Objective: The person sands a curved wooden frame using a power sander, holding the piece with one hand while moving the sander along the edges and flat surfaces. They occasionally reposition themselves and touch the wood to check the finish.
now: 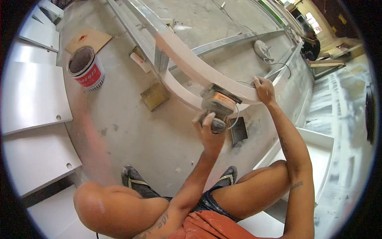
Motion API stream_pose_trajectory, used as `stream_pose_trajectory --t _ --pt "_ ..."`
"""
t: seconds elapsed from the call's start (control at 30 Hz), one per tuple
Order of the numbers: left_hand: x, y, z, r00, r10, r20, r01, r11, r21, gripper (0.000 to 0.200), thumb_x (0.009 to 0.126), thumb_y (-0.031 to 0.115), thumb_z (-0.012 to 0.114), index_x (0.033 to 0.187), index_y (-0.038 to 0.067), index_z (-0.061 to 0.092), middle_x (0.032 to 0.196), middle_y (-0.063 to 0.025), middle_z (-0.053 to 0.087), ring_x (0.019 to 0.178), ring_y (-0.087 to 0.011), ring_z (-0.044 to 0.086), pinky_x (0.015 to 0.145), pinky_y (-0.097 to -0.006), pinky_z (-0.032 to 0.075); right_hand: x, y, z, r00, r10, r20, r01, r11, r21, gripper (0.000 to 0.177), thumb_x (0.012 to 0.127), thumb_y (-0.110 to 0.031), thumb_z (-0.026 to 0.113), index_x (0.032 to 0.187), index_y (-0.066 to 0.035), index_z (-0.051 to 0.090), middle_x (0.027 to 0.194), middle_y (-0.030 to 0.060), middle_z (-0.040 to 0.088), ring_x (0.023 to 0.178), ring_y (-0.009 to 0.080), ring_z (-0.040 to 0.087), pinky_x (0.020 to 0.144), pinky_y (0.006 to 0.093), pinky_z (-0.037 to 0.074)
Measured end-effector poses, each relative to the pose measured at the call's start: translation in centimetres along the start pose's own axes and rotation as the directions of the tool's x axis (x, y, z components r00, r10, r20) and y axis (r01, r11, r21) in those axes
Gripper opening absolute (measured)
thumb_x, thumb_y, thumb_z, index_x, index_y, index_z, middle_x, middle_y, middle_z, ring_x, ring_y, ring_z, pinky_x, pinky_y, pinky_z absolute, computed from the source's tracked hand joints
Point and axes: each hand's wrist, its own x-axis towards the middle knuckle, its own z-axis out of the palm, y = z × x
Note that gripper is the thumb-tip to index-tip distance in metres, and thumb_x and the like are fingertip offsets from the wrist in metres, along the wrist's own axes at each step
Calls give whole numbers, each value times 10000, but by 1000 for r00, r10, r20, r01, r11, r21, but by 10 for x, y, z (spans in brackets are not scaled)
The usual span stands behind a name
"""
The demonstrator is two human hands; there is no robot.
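Note:
My left hand (209, 129) is wrapped round the handle of a dusty power sander (219, 104), which has an orange label. The sander's flat pad rests against the outer edge of a pale curved frame piece (191, 65). Farther right along the same curve, my right hand (264, 91) grips the rim, with the fingers bent over its top. A thin cable loops down beside the sander.
At the left are a paint bucket (86, 71) and white panels (36, 95). A yellowish block (154, 96) and a dark pad (239, 130) lie on the floor. Metal studs (238, 41) brace the frame. A white tray (314, 145) sits right. Another person (310, 46) is far back right.

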Motion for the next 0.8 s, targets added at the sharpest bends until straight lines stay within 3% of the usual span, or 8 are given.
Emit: stream_pose_trajectory --t 0.27,0.37,0.43,0.53,0.67,0.73,0.8 --pt "75 -36 -42 1000 6 28 -6 1000 3 693 700 107 921 1270 94 528 1215 -140 537 1167 -340 532 1011 -495 433 0 1 -1 999 -52 -14 51 998 -35 448 1001 -378 495 884 -43 768 856 222 719 843 403 703 814 464 516" --pt "105 -51 -58 997 -24 75 25 1000 -15 673 726 113 917 1273 91 526 1207 -119 533 1148 -302 535 1015 -454 436 -1 -2 0 999 -46 -21 46 999 -18 455 997 -384 494 874 -41 767 867 220 722 854 407 703 823 468 517" --pt "128 -51 -68 982 -123 143 124 992 -3 675 735 134 929 1272 84 524 1200 -102 543 1135 -267 544 1008 -424 450 0 -2 -1 998 -60 -36 60 998 -17 459 995 -388 494 870 -40 766 871 218 723 857 408 703 826 469 518" --pt "150 -62 -70 980 -135 145 144 988 -50 683 674 66 921 1235 80 533 1136 -111 557 1084 -303 570 977 -447 462 3 0 -1 1000 -16 0 16 999 -41 454 990 -387 497 871 -42 766 879 222 723 869 410 704 829 469 518" --pt "150 -59 -71 978 -146 149 156 986 -59 689 666 68 923 1236 77 537 1144 -109 558 1101 -302 567 982 -448 463 2 -1 -2 999 -41 4 42 998 -48 442 984 -381 500 875 -44 765 880 224 721 882 413 701 831 470 518" --pt "128 -58 -65 985 -120 126 118 993 24 674 717 100 932 1257 77 530 1191 -101 563 1140 -251 552 1002 -426 464 3 -2 -1 999 -32 6 32 999 -38 442 981 -382 501 877 -43 764 882 225 721 888 415 700 834 472 517" --pt "101 -52 -55 993 -84 89 84 996 5 679 712 102 930 1257 75 528 1188 -107 556 1144 -269 546 1009 -443 452 2 0 0 999 -41 -8 41 998 -46 450 977 -392 502 874 -43 765 887 224 722 891 409 701 832 471 516"
